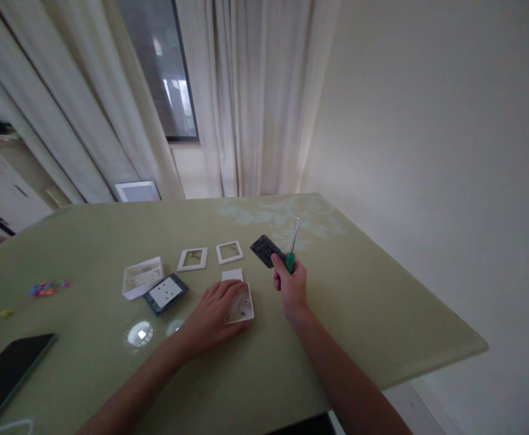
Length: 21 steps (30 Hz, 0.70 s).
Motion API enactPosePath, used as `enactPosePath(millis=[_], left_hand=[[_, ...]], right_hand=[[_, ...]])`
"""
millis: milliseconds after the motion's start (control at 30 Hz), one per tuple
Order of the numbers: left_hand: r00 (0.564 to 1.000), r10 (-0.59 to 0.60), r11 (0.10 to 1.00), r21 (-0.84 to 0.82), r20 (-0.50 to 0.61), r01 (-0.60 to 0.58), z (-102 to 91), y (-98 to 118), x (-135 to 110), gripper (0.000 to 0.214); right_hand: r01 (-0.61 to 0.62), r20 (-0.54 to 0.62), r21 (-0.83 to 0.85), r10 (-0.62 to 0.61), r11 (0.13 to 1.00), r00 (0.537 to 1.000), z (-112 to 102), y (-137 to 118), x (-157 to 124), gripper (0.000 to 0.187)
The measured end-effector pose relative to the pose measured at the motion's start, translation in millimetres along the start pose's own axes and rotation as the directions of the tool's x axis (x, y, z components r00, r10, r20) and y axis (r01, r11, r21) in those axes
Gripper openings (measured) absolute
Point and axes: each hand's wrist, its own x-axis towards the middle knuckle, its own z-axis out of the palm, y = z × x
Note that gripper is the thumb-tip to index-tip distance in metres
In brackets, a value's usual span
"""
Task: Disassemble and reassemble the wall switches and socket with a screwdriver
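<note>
Two hands, bare, at work over one table [373,290] with a pale green covering.

Left hand [217,311] — laid across the left side of an open white box [245,309], fingers reaching its far side and thumb lying along the near edge, the span about as wide as the box. The box sits on the table, its open side up; the small details inside are too small to tell.

Right hand [292,287] — raised to the right of that box, fingers closed on two articles at once: a dark plate [264,249], projecting to the left under the thumb, and a green-handled screwdriver [290,261], its metal shaft pointing up and away.

One small white plate [232,275], flat, just beyond the box. Two square white frames, side by side and apart: left frame [192,259] and right frame [229,252], thin pieces visible within both openings.

One second white box [140,276], open, farther left; one socket panel [165,293], white face with dark surround, at its near right corner.

Far left: one cluster of coloured pieces [44,289], one yellow piece [6,313], one dark flat slab [11,374] nearer the viewer.
</note>
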Motion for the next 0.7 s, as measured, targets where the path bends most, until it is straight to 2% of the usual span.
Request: enactPosePath(millis=[67, 167, 233, 367, 567, 700], left_hand=[[1.000, 0.010, 0.998, 0.061, -0.023, -0.008, 8.2, -6, -6, 0.076], [0.996, -0.032, 0.993, 0.113, -0.077, 0.041, 13.5, -14, -10, 0.088], [0.997, -0.053, 0.990, 0.127, -0.061, 0.061, 11.7, -17, -11, 0.088], [1.000, -0.026, 0.993, 0.111, -0.013, 0.027, 3.4, -22, -13, 0.089], [1.000, 0.002, 0.995, 0.095, -0.030, 0.000, 4.9, -20, -11, 0.088], [0.999, 0.034, 0.996, 0.082, -0.024, -0.032, 11.5, -13, -8, 0.088]], right_hand=[[-0.024, -0.007, -0.030, 0.023, 0.999, 1.000, -1, 4, 5, 0.058], [-0.068, -0.019, -0.078, 0.067, 0.995, 0.998, -5, 10, 14, 0.061], [-0.097, -0.023, -0.115, 0.095, 0.989, 0.995, -8, 13, 21, 0.062], [-0.116, -0.017, -0.205, 0.115, 0.972, 0.993, -15, 17, 30, 0.059], [-0.030, -0.014, -0.399, 0.026, 0.917, 1.000, -23, 22, 36, 0.053], [0.049, 0.034, -0.557, -0.037, 0.829, 0.999, -33, 20, 49, 0.046]])
